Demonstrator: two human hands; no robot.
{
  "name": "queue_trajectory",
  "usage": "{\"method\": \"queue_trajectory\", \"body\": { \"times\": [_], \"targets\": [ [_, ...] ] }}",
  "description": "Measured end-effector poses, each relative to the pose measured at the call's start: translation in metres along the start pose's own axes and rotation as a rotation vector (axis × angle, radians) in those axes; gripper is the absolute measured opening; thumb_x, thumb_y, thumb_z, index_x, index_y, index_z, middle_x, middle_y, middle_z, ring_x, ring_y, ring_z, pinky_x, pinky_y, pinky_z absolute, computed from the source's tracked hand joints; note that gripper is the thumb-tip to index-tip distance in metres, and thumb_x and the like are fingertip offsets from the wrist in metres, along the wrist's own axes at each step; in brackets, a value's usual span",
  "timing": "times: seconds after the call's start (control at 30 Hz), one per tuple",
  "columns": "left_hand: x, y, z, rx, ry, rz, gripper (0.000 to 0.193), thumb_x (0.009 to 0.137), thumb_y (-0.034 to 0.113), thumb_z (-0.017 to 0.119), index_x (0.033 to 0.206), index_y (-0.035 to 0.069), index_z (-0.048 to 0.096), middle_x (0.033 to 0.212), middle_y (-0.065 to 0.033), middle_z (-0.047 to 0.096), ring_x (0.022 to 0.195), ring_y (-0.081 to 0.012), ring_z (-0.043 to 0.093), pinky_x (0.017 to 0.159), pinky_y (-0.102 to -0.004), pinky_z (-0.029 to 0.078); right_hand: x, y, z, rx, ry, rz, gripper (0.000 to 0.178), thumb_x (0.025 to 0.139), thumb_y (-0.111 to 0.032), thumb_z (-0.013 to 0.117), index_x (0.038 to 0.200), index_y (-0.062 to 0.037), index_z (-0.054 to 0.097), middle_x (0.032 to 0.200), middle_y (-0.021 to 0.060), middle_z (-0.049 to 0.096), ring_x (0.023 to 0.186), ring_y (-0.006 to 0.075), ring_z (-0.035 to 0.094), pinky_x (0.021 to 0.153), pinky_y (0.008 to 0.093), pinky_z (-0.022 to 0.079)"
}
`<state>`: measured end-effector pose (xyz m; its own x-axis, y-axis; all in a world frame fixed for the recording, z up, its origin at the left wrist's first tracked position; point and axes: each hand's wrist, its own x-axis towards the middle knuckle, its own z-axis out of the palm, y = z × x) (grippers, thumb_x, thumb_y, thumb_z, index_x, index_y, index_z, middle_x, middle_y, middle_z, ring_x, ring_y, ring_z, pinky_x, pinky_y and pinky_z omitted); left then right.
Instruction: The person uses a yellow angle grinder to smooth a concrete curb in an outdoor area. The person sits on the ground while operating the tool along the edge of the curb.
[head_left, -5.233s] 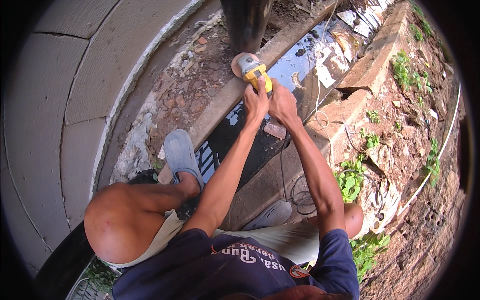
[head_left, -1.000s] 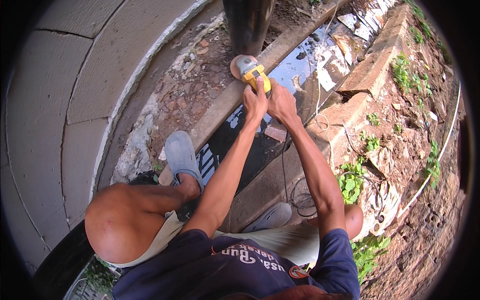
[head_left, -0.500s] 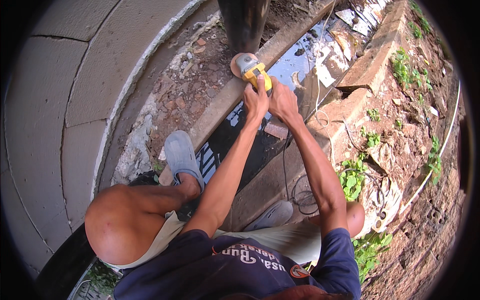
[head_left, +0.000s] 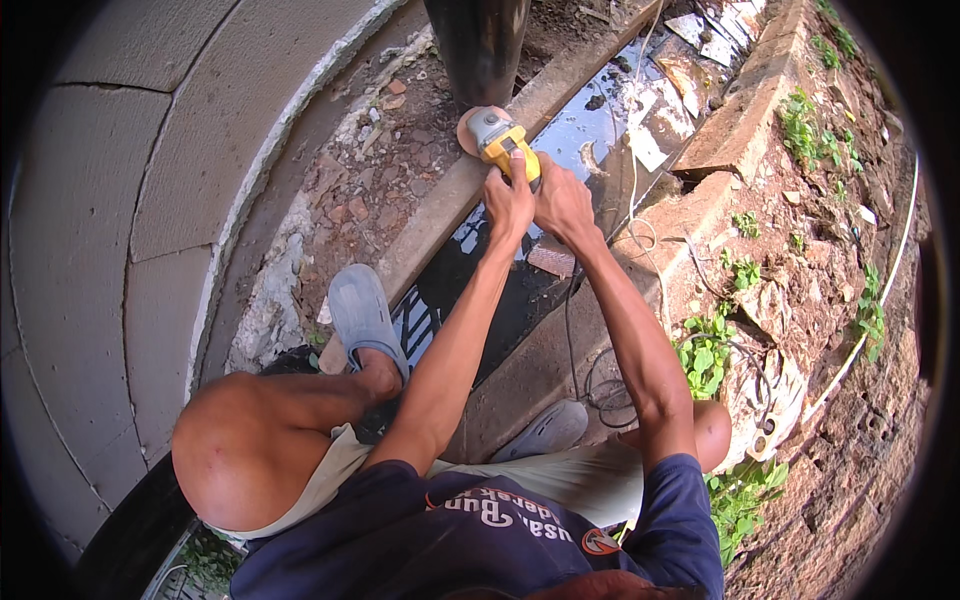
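Note:
A yellow and grey angle grinder [head_left: 507, 142] is held out in front of me over a water-filled ditch. Its tan round disc [head_left: 466, 131] is against or very close to the foot of a dark metal post [head_left: 478, 50]; I cannot tell whether they touch. My left hand [head_left: 509, 203] grips the grinder's body from the left, thumb along its top. On the other side my right hand [head_left: 563, 203] is closed around its rear end, the fingers partly hidden. Below that hand a dark cord [head_left: 571, 340] runs down to a loose coil.
Dark water [head_left: 510, 300] fills the ditch between two concrete edges [head_left: 430, 235], and my grey clogs [head_left: 365, 318] stand on either side. Rubble [head_left: 350, 190] and a grey block wall [head_left: 150, 190] lie left. A pale cord [head_left: 640, 120], litter, earth and green plants [head_left: 705, 360] are at right.
The view has shifted very slightly. Both hands keep their hold on the grinder, and its disc stays at the foot of the post.

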<state>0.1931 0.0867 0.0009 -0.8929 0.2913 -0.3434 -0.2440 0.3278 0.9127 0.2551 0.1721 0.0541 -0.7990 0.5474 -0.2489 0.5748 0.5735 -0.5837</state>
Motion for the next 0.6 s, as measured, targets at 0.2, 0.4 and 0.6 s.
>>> {"method": "queue_trajectory", "body": {
  "times": [0.2, 0.4, 0.6],
  "targets": [
    [-0.009, 0.015, -0.003, -0.034, 0.007, 0.011, 0.083, 0.110, 0.061, 0.056, 0.123, -0.020, 0.068, 0.115, -0.0395, 0.074, 0.113, -0.0528, 0.072, 0.099, -0.0535, 0.054, -0.003, 0.000, 0.000, 0.010, -0.033, -0.008, 0.052, 0.100, -0.044, 0.068, 0.132, -0.0042, 0.064, 0.105, 0.0310, 0.077, 0.099, 0.0525, 0.075, 0.086, 0.0626, 0.058],
    [-0.051, 0.017, -0.011, 0.018, -0.007, -0.086, 0.075, 0.115, 0.059, 0.049, 0.136, -0.011, 0.069, 0.130, -0.0290, 0.075, 0.123, -0.0373, 0.072, 0.103, -0.0467, 0.055, -0.030, 0.006, -0.009, 0.051, -0.057, -0.041, 0.059, 0.096, -0.043, 0.071, 0.143, -0.0077, 0.059, 0.115, 0.0317, 0.076, 0.110, 0.0540, 0.072, 0.090, 0.0647, 0.056],
    [-0.107, 0.117, -0.042, -0.058, -0.041, -0.026, 0.076, 0.117, 0.057, 0.046, 0.141, -0.012, 0.065, 0.133, -0.0263, 0.073, 0.124, -0.0364, 0.070, 0.103, -0.0461, 0.054, -0.086, -0.058, -0.099, 0.070, 0.025, -0.108, 0.058, 0.101, -0.045, 0.067, 0.144, -0.0083, 0.057, 0.109, 0.0297, 0.077, 0.101, 0.0519, 0.075, 0.083, 0.0631, 0.058]
  ]
}}
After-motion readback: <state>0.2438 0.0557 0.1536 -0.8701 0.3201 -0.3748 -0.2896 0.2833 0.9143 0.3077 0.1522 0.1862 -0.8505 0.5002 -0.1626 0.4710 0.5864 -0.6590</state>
